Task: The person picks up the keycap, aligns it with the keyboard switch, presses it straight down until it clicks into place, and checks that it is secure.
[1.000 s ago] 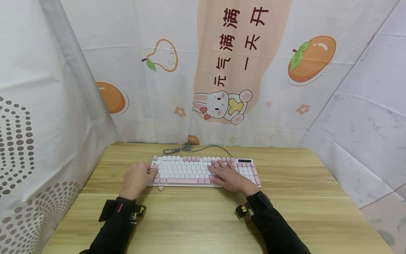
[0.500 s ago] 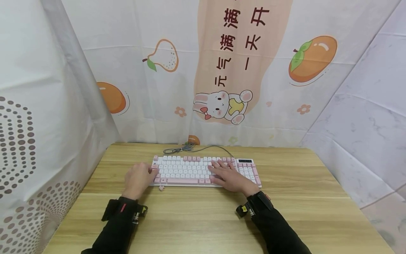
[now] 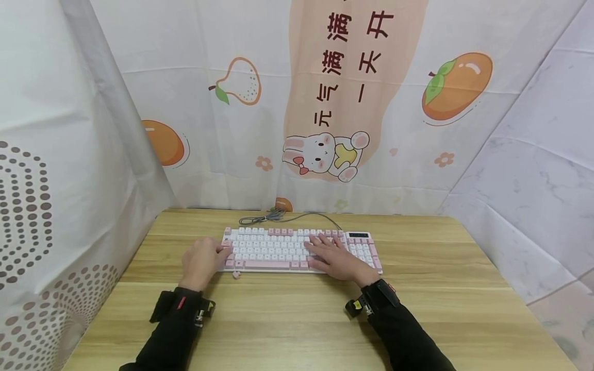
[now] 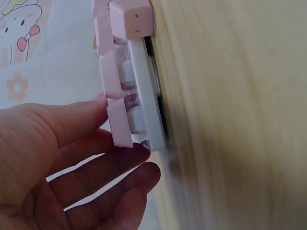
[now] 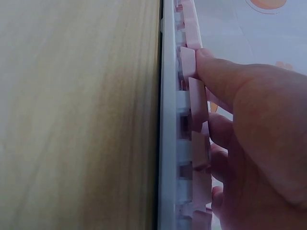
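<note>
A pink-and-white keyboard lies near the back of the wooden table. At its left end my left hand grips the edge, the thumb on the pink keys and the curled fingers beside the end; which key they touch is partly hidden. Along the keyboard's right half, my right hand rests with its fingers spread over the keys. In the right wrist view the thumb touches the front pink keys. One loose pink keycap lies on the table just in front of the keyboard's left part.
Behind the keyboard a bundled grey cable lies on the table. A printed curtain hangs along the table's back edge, and white sheets stand at the left and right sides.
The left forearm has shifted very slightly to the right since one second ago. Both hands otherwise stay in place, and the keyboard and loose keycap look unmoved.
</note>
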Tool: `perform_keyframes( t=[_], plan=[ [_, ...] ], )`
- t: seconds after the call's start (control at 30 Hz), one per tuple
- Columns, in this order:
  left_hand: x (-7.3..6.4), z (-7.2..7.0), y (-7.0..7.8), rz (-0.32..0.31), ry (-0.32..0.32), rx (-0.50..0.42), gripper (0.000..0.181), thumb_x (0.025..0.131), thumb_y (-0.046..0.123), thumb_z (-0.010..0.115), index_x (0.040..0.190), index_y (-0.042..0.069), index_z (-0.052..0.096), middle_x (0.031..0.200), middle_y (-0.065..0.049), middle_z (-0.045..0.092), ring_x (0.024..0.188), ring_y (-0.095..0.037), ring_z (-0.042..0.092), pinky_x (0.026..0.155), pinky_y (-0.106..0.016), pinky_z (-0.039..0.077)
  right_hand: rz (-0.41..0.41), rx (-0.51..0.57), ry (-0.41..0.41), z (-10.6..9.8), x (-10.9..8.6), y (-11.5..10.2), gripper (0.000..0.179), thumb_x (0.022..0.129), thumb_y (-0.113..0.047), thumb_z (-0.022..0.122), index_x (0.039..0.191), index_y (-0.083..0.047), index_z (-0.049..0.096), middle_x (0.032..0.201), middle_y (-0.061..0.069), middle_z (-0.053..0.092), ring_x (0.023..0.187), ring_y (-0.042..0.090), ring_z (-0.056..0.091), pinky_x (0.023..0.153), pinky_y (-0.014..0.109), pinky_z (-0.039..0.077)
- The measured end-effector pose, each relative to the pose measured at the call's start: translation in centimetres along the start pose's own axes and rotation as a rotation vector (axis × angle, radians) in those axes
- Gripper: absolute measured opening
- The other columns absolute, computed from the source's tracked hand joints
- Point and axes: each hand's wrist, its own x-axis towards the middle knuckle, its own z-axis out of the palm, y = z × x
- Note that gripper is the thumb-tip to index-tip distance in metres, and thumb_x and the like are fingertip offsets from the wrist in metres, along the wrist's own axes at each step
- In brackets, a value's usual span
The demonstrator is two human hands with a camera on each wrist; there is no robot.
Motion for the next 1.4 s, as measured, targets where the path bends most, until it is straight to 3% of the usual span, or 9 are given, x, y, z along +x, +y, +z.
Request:
perform_keyframes(
  t=[0.17, 0.37, 0.63, 0.9, 1.1, 1.4],
  plan=[
    [0.01, -0.19, -0.24, -0.006, -0.012, 0.005, 0.028, 0.092, 0.036, 0.075, 0.075, 0.015, 0.081, 0.056, 0.004, 0.043, 0.052, -0.016, 0.039, 0.049, -0.030, 0.025, 0.007, 0.007, 0.008, 0.22, 0.02, 0.20, 0.057, 0.109, -0.038, 0.044, 0.158, -0.010, 0.036, 0.165, 0.016, 0.024, 0.153, 0.040, 0.011, 0.120, 0.064, 0.002],
    [-0.08, -0.21, -0.24, 0.000, -0.012, 0.006, 0.027, 0.092, 0.035, 0.076, 0.077, 0.013, 0.082, 0.053, 0.005, 0.042, 0.050, -0.015, 0.039, 0.047, -0.028, 0.025, 0.006, 0.009, 0.009, 0.16, -0.02, 0.08, 0.056, 0.109, -0.038, 0.045, 0.158, -0.011, 0.036, 0.165, 0.015, 0.023, 0.153, 0.039, 0.010, 0.120, 0.064, 0.001],
    [-0.11, -0.21, -0.35, -0.017, -0.043, -0.019, 0.037, 0.092, 0.034, 0.076, 0.059, 0.017, 0.070, 0.051, 0.005, 0.043, 0.049, -0.014, 0.040, 0.048, -0.028, 0.025, 0.007, 0.002, 0.000, 0.16, 0.00, 0.25, 0.057, 0.109, -0.039, 0.044, 0.158, -0.011, 0.036, 0.165, 0.015, 0.022, 0.153, 0.039, 0.010, 0.120, 0.063, 0.000],
    [0.00, 0.07, -0.56, -0.002, -0.007, -0.027, 0.026, 0.090, 0.032, 0.078, 0.073, 0.012, 0.078, 0.054, 0.004, 0.047, 0.051, -0.015, 0.042, 0.049, -0.029, 0.027, 0.007, -0.007, 0.002, 0.18, 0.04, 0.27, 0.057, 0.109, -0.039, 0.043, 0.158, -0.011, 0.036, 0.165, 0.016, 0.023, 0.153, 0.040, 0.011, 0.120, 0.064, 0.002],
    [-0.05, 0.21, -0.64, 0.035, 0.030, -0.049, 0.022, 0.088, 0.028, 0.079, 0.089, 0.005, 0.079, 0.069, -0.001, 0.063, 0.057, -0.017, 0.049, 0.049, -0.030, 0.030, 0.006, 0.005, 0.006, 0.24, -0.06, 0.15, 0.057, 0.109, -0.038, 0.044, 0.158, -0.011, 0.036, 0.165, 0.016, 0.024, 0.153, 0.040, 0.010, 0.120, 0.063, 0.000],
    [0.00, -0.13, -0.61, 0.022, -0.006, -0.061, 0.031, 0.089, 0.029, 0.078, 0.103, 0.001, 0.076, 0.073, -0.003, 0.066, 0.061, -0.019, 0.052, 0.051, -0.031, 0.033, 0.004, -0.006, 0.006, 0.23, -0.02, 0.10, 0.056, 0.109, -0.037, 0.044, 0.158, -0.010, 0.036, 0.165, 0.016, 0.023, 0.153, 0.040, 0.010, 0.120, 0.063, 0.000]
  ],
)
